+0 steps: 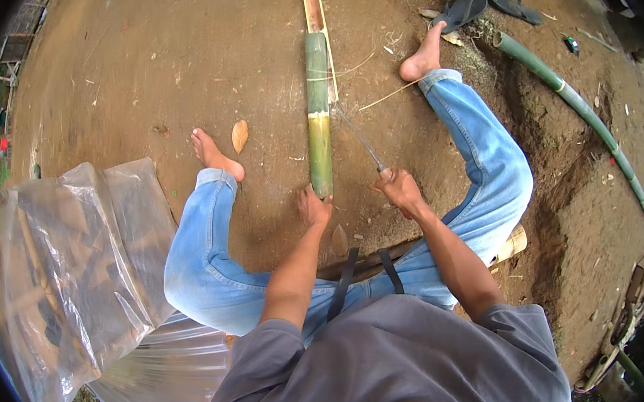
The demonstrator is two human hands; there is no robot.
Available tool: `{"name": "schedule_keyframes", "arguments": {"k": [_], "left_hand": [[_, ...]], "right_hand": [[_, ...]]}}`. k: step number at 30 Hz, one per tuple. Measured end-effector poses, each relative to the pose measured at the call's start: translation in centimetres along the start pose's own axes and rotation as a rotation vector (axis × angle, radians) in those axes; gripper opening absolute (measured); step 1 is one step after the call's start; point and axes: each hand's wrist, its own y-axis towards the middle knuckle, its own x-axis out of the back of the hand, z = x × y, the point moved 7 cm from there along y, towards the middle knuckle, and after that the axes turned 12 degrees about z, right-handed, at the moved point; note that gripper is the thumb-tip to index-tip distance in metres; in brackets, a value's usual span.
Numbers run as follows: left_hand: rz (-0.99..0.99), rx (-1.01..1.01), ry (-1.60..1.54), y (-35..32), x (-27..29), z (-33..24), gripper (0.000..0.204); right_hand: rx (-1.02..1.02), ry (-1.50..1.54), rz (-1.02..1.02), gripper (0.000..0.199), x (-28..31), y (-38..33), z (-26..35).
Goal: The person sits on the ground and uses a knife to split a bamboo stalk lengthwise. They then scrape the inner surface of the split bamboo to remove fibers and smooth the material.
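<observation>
A green bamboo section (321,151) lies lengthwise on the ground between my feet, with a pale node ring partway along it. My left hand (315,205) is closed around its near end. Beyond its far end, and along its right side, shows a split bamboo half (313,8) with a pale inner face. In my right hand (399,191) is the handle of a long, thin-bladed knife (359,137). Its blade points away and to the left, the tip close to the bamboo's right side; whether it touches cannot be told.
Clear plastic sheeting (101,245) covers something at the left. Dark flip-flops (462,9) lie beyond my right foot. A long green bamboo pole (576,103) curves down the right side beside a dirt ledge. A brown leaf (240,137) rests near my left foot.
</observation>
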Motion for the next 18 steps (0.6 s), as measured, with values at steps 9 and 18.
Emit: {"name": "schedule_keyframes", "arguments": {"k": [9, 18], "left_hand": [[0.185, -0.157, -0.198, 0.8, 0.8, 0.4, 0.085], [0.287, -0.304, -1.308, -6.1, 7.0, -7.8, 0.070]], "right_hand": [[-0.015, 0.067, 0.028, 0.033, 1.2, -1.3, 2.1], [0.016, 0.321, 0.040, 0.028, 2.0, -0.9, 2.2]]}}
